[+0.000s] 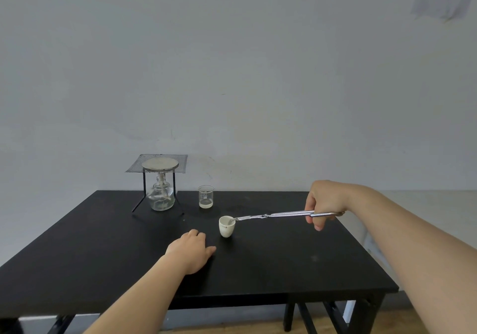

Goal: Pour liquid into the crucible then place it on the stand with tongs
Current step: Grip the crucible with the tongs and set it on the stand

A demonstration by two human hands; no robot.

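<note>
A small white crucible (pixel 227 227) stands upright on the black table (pixel 284 261), near its middle. My right hand (pixel 324 203) grips the handles of metal tongs (pixel 281 214), whose tips sit at the crucible's right rim. My left hand (pixel 192 251) rests palm down on the table just left of the crucible, holding nothing. A tripod stand (pixel 158 178) with wire gauze and a round pad on top stands at the back left. A glass beaker (pixel 206 196) with a little liquid at the bottom stands behind the crucible.
A glass spirit lamp (pixel 161 196) sits under the stand, between its legs. A pale wall rises right behind the table. The table's right edge lies close beyond my right hand.
</note>
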